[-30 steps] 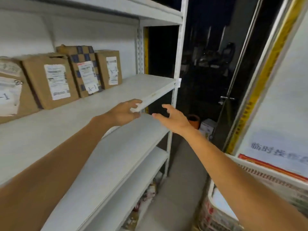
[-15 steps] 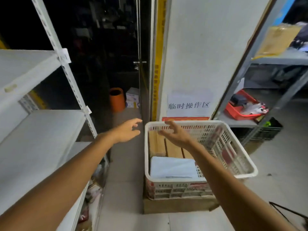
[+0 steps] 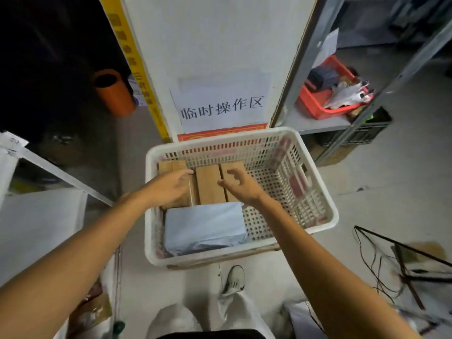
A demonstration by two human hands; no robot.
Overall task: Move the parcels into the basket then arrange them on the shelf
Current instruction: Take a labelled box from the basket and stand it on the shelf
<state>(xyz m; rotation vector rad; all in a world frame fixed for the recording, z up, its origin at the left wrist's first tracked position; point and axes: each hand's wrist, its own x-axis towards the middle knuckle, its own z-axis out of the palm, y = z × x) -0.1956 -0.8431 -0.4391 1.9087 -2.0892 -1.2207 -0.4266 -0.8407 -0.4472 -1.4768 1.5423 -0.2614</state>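
Over basket | hands cover cardboard parcels | contact unclear

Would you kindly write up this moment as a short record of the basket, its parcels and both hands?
Basket: white plastic basket, below the paper sign
Far end: three brown cardboard boxes side by side
Near end: pale wrapped parcel
Left hand: left hand over the leftmost box, fingers extended; contact unclear
Right hand: right hand over the rightmost box, fingers spread and curved, holding nothing
Shelf: white shelf at the person's left
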